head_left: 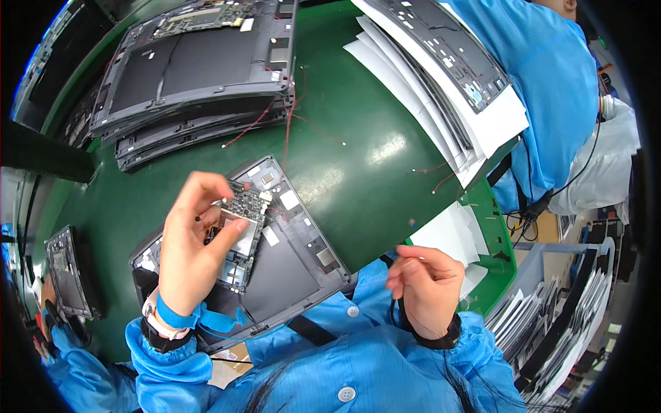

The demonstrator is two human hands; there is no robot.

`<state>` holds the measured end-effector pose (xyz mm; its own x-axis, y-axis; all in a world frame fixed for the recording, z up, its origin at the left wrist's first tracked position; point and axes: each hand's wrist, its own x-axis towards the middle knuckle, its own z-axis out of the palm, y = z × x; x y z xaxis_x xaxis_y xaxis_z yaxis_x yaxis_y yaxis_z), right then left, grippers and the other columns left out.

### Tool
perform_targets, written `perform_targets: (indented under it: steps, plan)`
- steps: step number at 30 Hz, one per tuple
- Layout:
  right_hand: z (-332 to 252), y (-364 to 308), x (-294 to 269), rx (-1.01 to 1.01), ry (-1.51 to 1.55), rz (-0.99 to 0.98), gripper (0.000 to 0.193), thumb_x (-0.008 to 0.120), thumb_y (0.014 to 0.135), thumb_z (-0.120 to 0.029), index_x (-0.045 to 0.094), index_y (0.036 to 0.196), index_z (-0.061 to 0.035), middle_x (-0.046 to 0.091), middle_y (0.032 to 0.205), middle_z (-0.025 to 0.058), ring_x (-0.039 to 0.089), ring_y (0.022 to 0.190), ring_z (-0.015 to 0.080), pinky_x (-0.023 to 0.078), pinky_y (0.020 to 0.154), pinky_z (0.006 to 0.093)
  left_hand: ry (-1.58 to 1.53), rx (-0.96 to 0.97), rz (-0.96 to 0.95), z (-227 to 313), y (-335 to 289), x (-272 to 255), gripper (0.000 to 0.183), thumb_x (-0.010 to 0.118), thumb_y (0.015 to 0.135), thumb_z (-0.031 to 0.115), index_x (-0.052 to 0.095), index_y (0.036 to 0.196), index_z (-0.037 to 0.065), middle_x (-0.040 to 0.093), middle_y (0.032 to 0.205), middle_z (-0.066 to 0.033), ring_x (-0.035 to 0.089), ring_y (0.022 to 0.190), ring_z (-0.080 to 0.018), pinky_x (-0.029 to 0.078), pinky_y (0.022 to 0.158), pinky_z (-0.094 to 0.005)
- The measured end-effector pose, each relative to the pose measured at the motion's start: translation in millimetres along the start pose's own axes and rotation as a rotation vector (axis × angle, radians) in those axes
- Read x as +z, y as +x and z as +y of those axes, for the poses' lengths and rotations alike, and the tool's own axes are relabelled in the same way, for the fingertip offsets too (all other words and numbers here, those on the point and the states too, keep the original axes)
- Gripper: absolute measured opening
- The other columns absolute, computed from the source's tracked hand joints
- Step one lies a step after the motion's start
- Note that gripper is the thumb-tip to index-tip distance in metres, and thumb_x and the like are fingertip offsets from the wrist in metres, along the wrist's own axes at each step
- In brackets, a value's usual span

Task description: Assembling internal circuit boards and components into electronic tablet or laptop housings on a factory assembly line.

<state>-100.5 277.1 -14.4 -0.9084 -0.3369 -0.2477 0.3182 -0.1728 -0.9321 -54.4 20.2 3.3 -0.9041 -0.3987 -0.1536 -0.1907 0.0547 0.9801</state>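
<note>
green and glossy, the surface [330, 196] spreads under and beyond the grey housing [289, 279], which lies open at the person's edge. past the housing's far right side, a co-worker in a blue garment [544, 82] stands close to the surface. beyond the housing and to its left rises a stack of similar dark grey housings [200, 76], the top one bearing electronics along its far end. beyond the housing and to its right sits a fanned pile of white sheets and dark panels [447, 48]. well right of the housing, past the surface's edge, stands a pale rack filled with thin sheets [551, 323]; between the two is a green bin [508, 272] with white paper in it. left of the housing, well apart, another dark unit [69, 272] stands tilted.

over the housing's left half, the left hand [186, 251] is partly closed, thumb across the face and fingers curled at the edge of a circuit board [246, 241]. the board is slanted above the housing; whether it touches is unclear. to the right of the housing, the right hand [434, 282] hangs half curled, thumb near forefinger; i cannot tell whether something tiny is pinched there. just left of the housing's middle, a blue strap [177, 318] circles the left wrist. thin red wires [251, 129] trail from the stack beyond the housing.
</note>
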Motion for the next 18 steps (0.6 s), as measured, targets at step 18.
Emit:
perform_targets:
  steps: [18]
  plan:
    - [-11.3, 61.1, 92.2, -0.986, -1.172, -0.493, 0.028, 0.063, 0.06, -0.002, 0.062, 0.087, 0.0043, 0.056, 0.07, 0.0076, 0.054, 0.059, 0.0193, 0.047, 0.051, 0.029, 0.15, 0.098, -0.146, 12.6, -5.1, -6.3, 0.015, 0.071, 0.066, -0.001, 0.064, 0.078, 0.001, 0.052, 0.121, -0.0158, 0.05, 0.112, -0.0237, 0.034, 0.097, -0.033]
